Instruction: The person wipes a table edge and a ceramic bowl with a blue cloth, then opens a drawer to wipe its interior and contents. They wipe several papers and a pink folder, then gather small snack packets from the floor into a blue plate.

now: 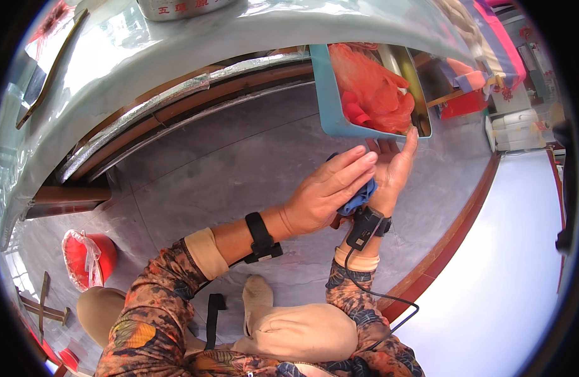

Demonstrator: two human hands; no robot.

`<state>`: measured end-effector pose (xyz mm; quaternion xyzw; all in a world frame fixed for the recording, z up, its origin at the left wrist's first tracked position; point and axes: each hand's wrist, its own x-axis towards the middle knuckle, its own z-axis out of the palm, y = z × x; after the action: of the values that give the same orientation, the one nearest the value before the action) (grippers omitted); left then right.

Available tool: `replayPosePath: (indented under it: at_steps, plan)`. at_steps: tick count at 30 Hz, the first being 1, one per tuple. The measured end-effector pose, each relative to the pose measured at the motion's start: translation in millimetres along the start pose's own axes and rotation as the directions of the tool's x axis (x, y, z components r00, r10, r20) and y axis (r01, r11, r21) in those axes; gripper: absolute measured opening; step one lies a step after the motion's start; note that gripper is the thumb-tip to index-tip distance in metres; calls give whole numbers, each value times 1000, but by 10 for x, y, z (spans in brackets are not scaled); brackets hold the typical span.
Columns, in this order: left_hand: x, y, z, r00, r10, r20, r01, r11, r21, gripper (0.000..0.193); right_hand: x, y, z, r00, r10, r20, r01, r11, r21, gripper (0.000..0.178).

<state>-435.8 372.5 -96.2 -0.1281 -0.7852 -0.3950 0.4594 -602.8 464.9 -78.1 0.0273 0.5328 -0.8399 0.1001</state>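
My left hand [324,191] reaches across the middle, its fingers straight and pressed together over a bunched blue cloth [360,197]. The cloth shows on both sides of that hand; the thumb is hidden. My right hand [393,168] is turned palm up with its fingers stretched out beside the cloth. Its fingertips reach the near edge of a light blue open bin [327,103]. Whether they touch the bin or lie just below it, I cannot tell. A crumpled red plastic bag [372,85] fills much of the bin. Both wrists wear black strapped devices.
The bin juts out under a table with a glossy pale cover [264,31]. A red bucket [101,257] with a clear liner stands at left on the grey tiled floor [208,147]. A cable [390,298] loops from my right wrist. A white panel [490,264] lies at right.
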Motion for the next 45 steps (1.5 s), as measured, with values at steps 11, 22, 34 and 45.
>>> replayPosePath:
  at_steps: [11,22,34,45]
  plan:
    - [80,-589,-666,890,137,435,-359,799,482,47,-213,-2,248,996,-88,28,86,994,73,102]
    - [-1020,155,-931,585,-758,290,759,637,133,39,314,-40,448,986,-163,30,159,981,112,89]
    - [68,-179,-1406,519,-854,-37,816,483,317,37,204,-97,179,974,-215,-78,223,967,126,49]
    - [1285,-1306,-899,707,-691,155,148,358,922,63,-58,-268,-495,984,-176,14,170,964,203,61]
